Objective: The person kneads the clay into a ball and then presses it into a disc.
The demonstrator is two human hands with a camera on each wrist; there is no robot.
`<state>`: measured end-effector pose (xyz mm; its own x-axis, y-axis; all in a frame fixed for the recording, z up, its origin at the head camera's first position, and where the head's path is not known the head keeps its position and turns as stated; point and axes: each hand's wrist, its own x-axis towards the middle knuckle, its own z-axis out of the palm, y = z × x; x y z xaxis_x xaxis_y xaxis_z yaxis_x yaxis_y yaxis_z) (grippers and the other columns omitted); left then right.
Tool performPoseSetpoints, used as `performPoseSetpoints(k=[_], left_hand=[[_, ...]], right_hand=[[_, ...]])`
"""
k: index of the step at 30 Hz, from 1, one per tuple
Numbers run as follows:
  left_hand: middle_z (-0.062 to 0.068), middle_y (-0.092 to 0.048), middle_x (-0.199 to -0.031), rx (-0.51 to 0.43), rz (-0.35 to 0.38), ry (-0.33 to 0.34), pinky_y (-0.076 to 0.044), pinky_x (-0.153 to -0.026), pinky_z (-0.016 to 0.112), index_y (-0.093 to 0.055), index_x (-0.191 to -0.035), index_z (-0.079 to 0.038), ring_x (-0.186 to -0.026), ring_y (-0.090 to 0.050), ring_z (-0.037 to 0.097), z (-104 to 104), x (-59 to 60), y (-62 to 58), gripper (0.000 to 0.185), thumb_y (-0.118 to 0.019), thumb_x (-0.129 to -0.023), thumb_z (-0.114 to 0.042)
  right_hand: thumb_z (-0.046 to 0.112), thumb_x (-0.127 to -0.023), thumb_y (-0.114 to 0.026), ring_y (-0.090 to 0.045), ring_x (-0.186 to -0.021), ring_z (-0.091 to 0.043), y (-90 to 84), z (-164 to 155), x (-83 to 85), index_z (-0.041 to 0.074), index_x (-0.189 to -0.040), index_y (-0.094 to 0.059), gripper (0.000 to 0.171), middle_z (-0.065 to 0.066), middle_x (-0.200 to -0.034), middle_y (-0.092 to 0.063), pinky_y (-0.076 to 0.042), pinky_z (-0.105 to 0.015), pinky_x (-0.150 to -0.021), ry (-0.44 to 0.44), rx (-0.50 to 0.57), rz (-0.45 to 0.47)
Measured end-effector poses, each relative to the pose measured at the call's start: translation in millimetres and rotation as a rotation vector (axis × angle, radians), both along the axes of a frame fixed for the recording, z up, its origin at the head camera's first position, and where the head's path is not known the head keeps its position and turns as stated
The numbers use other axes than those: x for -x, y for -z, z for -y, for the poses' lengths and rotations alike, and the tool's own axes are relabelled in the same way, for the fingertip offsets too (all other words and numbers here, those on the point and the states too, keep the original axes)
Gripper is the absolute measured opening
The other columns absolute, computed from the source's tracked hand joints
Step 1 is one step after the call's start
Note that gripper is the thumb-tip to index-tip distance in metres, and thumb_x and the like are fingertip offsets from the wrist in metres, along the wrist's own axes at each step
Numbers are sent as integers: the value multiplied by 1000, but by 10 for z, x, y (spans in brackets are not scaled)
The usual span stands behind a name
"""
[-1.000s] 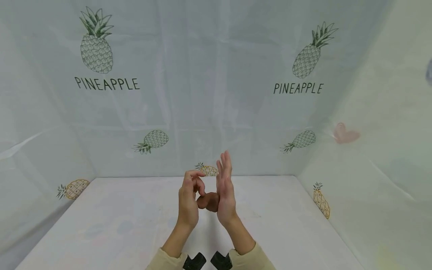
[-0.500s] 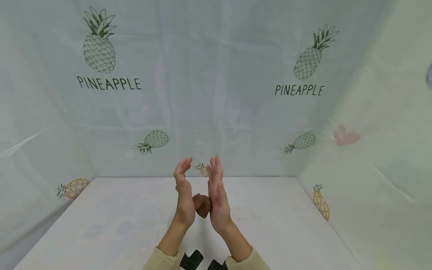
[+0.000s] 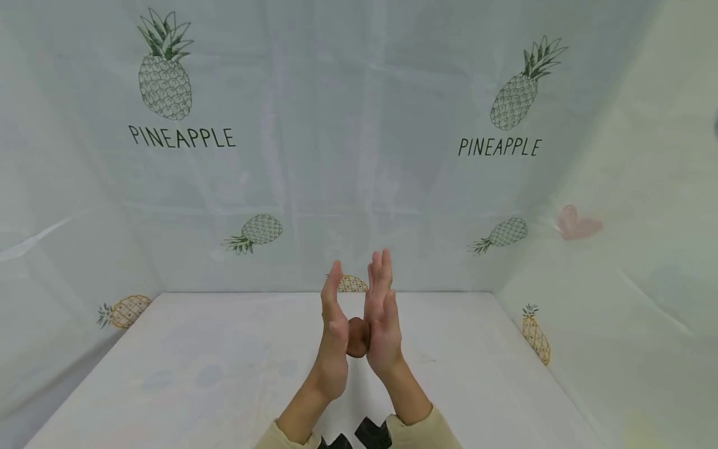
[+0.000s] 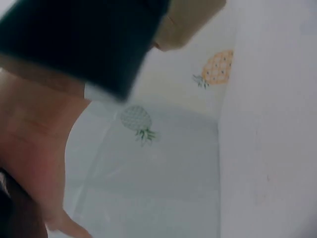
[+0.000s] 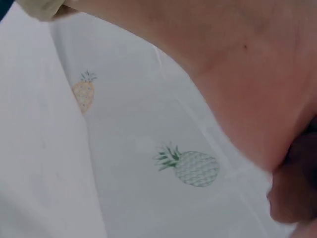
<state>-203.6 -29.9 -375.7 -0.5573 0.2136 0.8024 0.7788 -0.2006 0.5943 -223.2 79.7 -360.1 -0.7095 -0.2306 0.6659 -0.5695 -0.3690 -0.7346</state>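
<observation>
A brown, rounded lump of what looks like modelling clay [image 3: 358,338] is held up between the two palms, above the table. My left hand [image 3: 335,352] touches it from the left, fingers pointing upward. From the other side my right hand [image 3: 384,333] presses on it with straight fingers. In the right wrist view, part of the clay lump [image 5: 293,196] shows beside the base of the right hand [image 5: 257,99]. The left wrist view catches the left palm [image 4: 37,144] with a dark brown part of the lump [image 4: 27,210] at the lower left corner.
Below the hands spreads a white table [image 3: 224,374]. Pale sheeting with printed pineapples [image 3: 359,156] hangs behind it and along both sides. Dark wrist mounts [image 3: 373,431] sit close together near the beige sleeves.
The left fingers, curled at the clay a second ago, have straightened upward. Both hands shifted left, then back right. The clay, earlier a bent, uneven lump, now looks rounder.
</observation>
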Motion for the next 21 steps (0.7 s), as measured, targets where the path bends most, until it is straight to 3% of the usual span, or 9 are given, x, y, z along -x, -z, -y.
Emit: performPoseSetpoints(k=[3,6,8,10,11,13,16,18,21], left_hand=[[6,-42,-161,70,-152,-219,-33,-108,17,8,-169,-7,-115,-51,0,38,12,-19,76,-5,-113,-56],[9,12,-178,70,-156,-360,3,-124,31,8,-169,-8,-157,4,19,133,73,-39,78,-5,-112,-59],[6,19,-176,24,-75,-309,-21,-119,22,13,-170,-16,-151,-11,13,209,105,-56,76,-6,-111,-61],[-2,23,-174,-16,45,-253,-49,-77,15,16,-170,-30,-144,-23,3,253,126,-63,75,-8,-109,-67],[-6,23,-173,-26,111,-222,-45,-57,14,16,-169,-37,-120,-47,-5,262,130,-62,74,-9,-107,-70],[-7,22,-170,-37,202,-166,-34,-38,22,17,-167,-44,-61,-46,-7,252,131,-51,73,-10,-106,-72],[9,-17,-163,-34,281,-78,-31,-38,23,17,-165,-48,-43,-32,7,197,108,-20,67,-8,-107,-70],[20,-59,-99,-40,275,0,-31,-41,24,18,-166,-45,-45,-32,10,151,78,0,64,-7,-110,-63],[20,-52,-72,-25,247,90,-35,-51,26,18,-167,-41,-53,-33,15,72,12,5,63,-6,-112,-58]], right_hand=[[55,-111,2,18,-163,-23,47,36,9,37,-168,18,62,4,-178,15,16,-62,-125,-118,-33,162],[62,-110,1,17,-163,-25,92,92,-20,40,-167,21,64,3,-177,17,12,-59,-128,-212,-108,269],[64,-109,2,16,-163,-27,107,138,-52,40,-165,24,65,4,-176,20,11,-58,-128,-243,-147,275],[63,-109,2,18,-163,-27,99,161,-88,39,-164,27,65,5,-175,22,12,-58,-128,-255,-148,248],[63,-109,3,19,-163,-26,84,163,-107,40,-164,27,65,6,-175,23,12,-59,-128,-256,-137,230],[62,-108,3,23,-162,-23,45,144,-141,41,-163,29,64,7,-175,24,13,-57,-126,-252,-102,185],[63,-107,5,26,-160,-17,-25,79,-177,44,-162,30,63,10,-174,24,-1,-48,-126,-224,-76,113],[60,-107,6,26,-160,-18,-65,28,-182,42,-161,33,63,9,-175,24,1,-46,-126,-201,-55,52],[55,-108,6,24,-162,-22,-110,-65,-157,39,-161,34,62,4,-175,25,17,-54,-125,-150,-15,-38]])
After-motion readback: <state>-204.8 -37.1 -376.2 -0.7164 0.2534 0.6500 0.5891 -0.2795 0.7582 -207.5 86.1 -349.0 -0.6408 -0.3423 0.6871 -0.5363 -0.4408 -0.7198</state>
